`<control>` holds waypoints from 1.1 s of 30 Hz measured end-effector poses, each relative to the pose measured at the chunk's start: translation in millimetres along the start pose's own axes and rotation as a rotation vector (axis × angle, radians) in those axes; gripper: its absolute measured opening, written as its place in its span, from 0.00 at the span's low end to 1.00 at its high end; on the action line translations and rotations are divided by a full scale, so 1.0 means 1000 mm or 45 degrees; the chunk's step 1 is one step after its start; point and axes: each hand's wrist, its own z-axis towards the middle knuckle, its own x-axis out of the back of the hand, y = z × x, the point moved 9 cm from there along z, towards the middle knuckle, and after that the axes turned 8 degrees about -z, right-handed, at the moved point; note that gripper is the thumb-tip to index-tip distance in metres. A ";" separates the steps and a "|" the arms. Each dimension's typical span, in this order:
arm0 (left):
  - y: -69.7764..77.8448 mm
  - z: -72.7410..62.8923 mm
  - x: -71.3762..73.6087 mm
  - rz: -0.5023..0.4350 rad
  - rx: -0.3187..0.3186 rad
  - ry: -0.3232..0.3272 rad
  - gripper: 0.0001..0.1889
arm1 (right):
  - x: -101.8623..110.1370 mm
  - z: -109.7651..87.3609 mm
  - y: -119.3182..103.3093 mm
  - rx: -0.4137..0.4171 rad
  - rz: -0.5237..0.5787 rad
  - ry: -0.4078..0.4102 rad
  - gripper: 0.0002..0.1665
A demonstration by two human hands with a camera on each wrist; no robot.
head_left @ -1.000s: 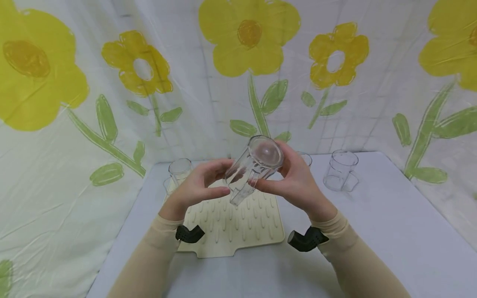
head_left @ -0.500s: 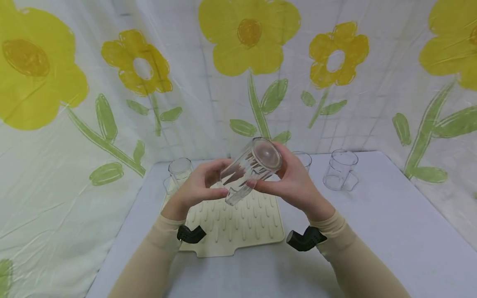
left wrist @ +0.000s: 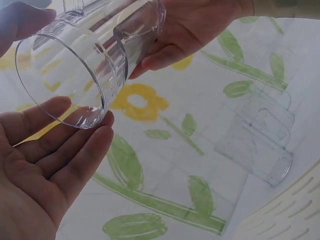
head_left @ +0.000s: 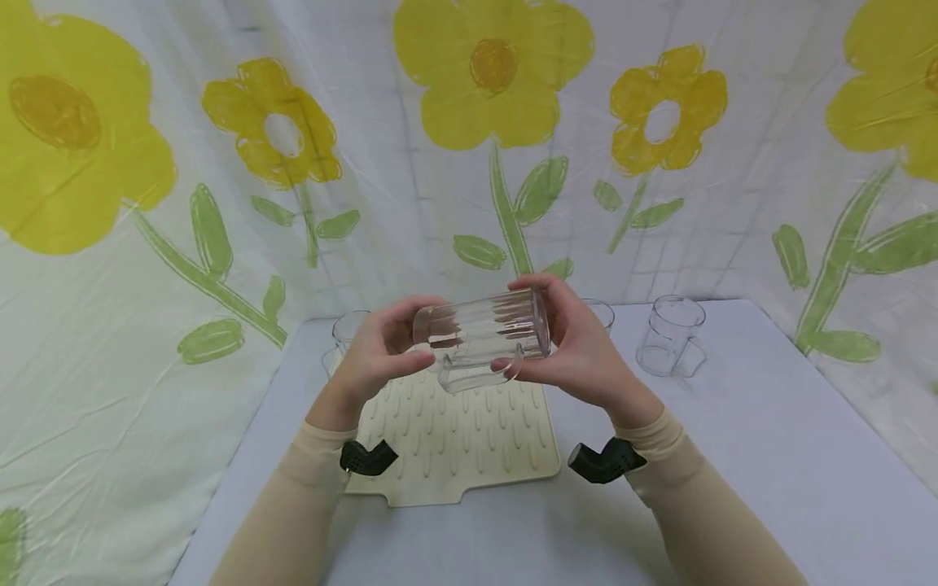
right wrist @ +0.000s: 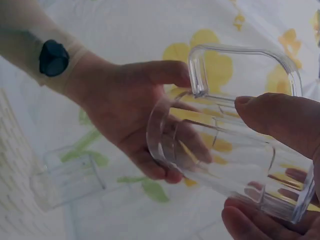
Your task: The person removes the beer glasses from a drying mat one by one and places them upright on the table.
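A clear glass mug point(head_left: 479, 325) is held in the air, tilted almost onto its side, with its mouth toward my left hand point(head_left: 374, 354) and its handle point(head_left: 472, 377) hanging below. My right hand point(head_left: 586, 358) grips the mug around its base end, the thumb near the handle. In the left wrist view, the extended fingers point(left wrist: 75, 150) of my left hand lie at the mug's rim point(left wrist: 100, 95), and its thumb is on the other side. Through the glass in the right wrist view, those left fingers point(right wrist: 192, 142) show behind the mouth.
Beneath the hands, a cream ridged drying mat point(head_left: 506, 456) lies on the white table point(head_left: 733, 456). One glass mug point(head_left: 348, 330) stands at its back left, partly hidden. Another point(head_left: 668, 338) stands at the back right, beside one mostly behind my right hand. A flowered curtain point(head_left: 440, 203) hangs behind.
The mug has turned from steeply tilted, base toward the camera, to nearly level, its mouth now pointing left. My left hand has risen slightly beside its rim. The right hand keeps its grip.
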 end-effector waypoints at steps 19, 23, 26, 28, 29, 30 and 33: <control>0.032 -0.003 0.013 0.229 -0.126 0.169 0.32 | -0.009 0.002 0.024 -0.053 -0.372 -0.241 0.50; 0.038 -0.004 0.010 0.314 -0.145 0.178 0.32 | -0.017 0.002 0.028 -0.073 -0.411 -0.289 0.51; 0.042 -0.003 0.004 0.360 -0.171 0.167 0.32 | -0.022 0.001 0.031 -0.074 -0.469 -0.308 0.51; 0.045 -0.002 -0.001 0.381 -0.192 0.151 0.33 | -0.026 0.001 0.032 -0.076 -0.508 -0.327 0.51; 0.046 -0.001 -0.003 0.390 -0.202 0.144 0.34 | -0.028 0.001 0.032 -0.076 -0.522 -0.338 0.51; 0.047 -0.001 -0.004 0.396 -0.211 0.138 0.34 | -0.030 0.000 0.032 -0.077 -0.526 -0.351 0.51; 0.048 0.000 -0.009 0.411 -0.229 0.125 0.35 | -0.037 -0.001 0.033 -0.088 -0.506 -0.394 0.49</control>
